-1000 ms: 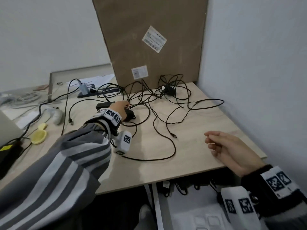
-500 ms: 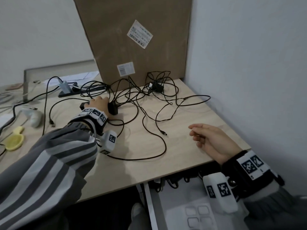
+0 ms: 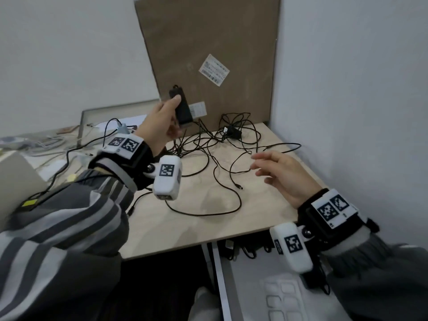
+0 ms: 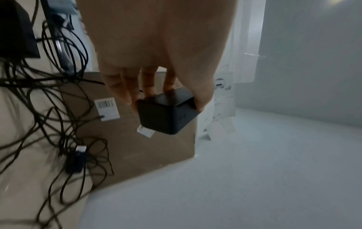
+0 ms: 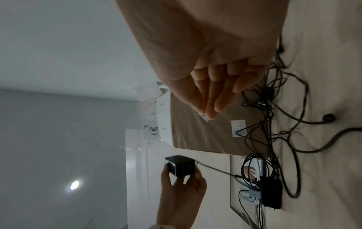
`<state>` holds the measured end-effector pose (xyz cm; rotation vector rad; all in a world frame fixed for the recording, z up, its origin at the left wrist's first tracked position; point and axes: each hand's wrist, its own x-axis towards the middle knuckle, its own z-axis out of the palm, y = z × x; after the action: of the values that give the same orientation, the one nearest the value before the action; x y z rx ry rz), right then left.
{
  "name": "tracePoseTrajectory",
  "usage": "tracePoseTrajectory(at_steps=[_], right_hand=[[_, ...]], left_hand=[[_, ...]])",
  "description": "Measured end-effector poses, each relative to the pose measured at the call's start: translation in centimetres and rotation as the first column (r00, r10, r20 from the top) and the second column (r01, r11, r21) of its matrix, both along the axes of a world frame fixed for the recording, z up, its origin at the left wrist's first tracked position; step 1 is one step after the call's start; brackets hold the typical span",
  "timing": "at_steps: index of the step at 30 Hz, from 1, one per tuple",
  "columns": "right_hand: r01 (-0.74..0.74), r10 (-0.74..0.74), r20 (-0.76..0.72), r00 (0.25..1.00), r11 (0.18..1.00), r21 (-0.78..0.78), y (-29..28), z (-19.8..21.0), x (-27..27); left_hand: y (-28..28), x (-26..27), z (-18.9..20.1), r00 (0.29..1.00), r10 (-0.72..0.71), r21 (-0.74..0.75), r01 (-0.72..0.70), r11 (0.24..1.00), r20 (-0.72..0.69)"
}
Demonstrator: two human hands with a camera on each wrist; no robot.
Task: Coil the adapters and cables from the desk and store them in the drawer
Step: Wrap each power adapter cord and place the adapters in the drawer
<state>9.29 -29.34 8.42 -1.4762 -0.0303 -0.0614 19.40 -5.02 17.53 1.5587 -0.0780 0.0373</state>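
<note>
My left hand [image 3: 167, 117] grips a black adapter brick [image 3: 182, 108] upright, lifted well above the desk [image 3: 208, 224] in front of the cardboard box. In the left wrist view my fingers and thumb pinch the black adapter brick [image 4: 166, 115] by its end. Its cord drops into the tangle of black cables [image 3: 215, 147] on the desk. A second small adapter [image 3: 232, 133] lies in that tangle near the back. My right hand [image 3: 276, 169] hovers over the desk's right side with its fingers straight and nothing in it. The open drawer [image 3: 243, 288] shows below the desk's front edge.
A tall cardboard box [image 3: 208, 54] leans against the back wall, and the right wall hems in the desk. A black power strip [image 5: 271, 192] lies at the back left. A laptop [image 3: 16, 181] and loose papers lie at the left. Black cables [image 3: 245, 250] lie in the drawer.
My left hand has picked the adapter brick off the desk and raised it in front of the box, pulling its cord up. The right hand stayed open, hovering.
</note>
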Motion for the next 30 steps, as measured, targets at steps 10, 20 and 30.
tracePoseTrajectory(at_steps=[10,20,30], right_hand=[[-0.163,0.201,0.212,0.956,0.970,-0.182,1.0,-1.5,-2.1],[0.002,0.002,0.264,0.964,1.000,-0.015,-3.6,-6.6,-3.9],[-0.159,0.188,0.157,0.969,0.971,-0.179,-5.1,-7.3,-4.3]], left_hand=[[-6.2,-10.7,-5.1,0.898,-0.392,-0.162,0.364,0.917,-0.199],[-10.1,-14.4,-10.7,0.924,-0.320,-0.297,0.252,0.921,-0.208],[-12.5,-15.5,-14.6,0.882,-0.444,-0.452,0.334,0.827,-0.160]])
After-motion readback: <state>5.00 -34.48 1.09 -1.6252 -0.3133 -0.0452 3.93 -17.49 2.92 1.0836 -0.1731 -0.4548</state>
